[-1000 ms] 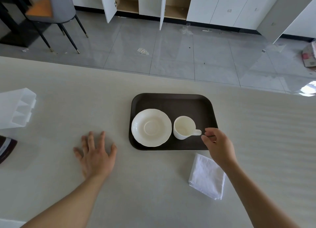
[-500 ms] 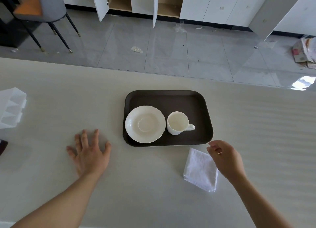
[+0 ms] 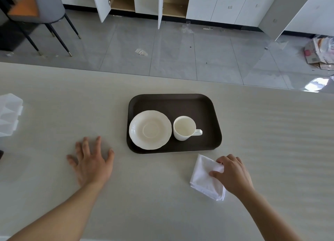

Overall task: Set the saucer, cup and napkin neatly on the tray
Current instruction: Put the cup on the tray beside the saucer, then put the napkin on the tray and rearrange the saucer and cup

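Note:
A dark brown tray point(image 3: 173, 103) lies in the middle of the pale table. On its left half sits a white scalloped saucer point(image 3: 150, 130). A white cup point(image 3: 184, 128) stands upright beside the saucer, handle pointing right. A folded white napkin point(image 3: 204, 179) lies on the table just below the tray's front right corner. My right hand point(image 3: 233, 174) rests on the napkin's right edge, fingers and thumb curled onto the cloth. My left hand point(image 3: 91, 162) lies flat on the table left of the tray, fingers spread.
A white plastic container point(image 3: 10, 114) sits at the table's left edge, with a dark object below it. Beyond the table's far edge are grey floor tiles, a chair point(image 3: 41, 7), open white cabinets and a pile of litter at right.
My right hand drew back from the cup's handle, moved down off the tray and came onto the napkin. The left hand stayed flat on the table.

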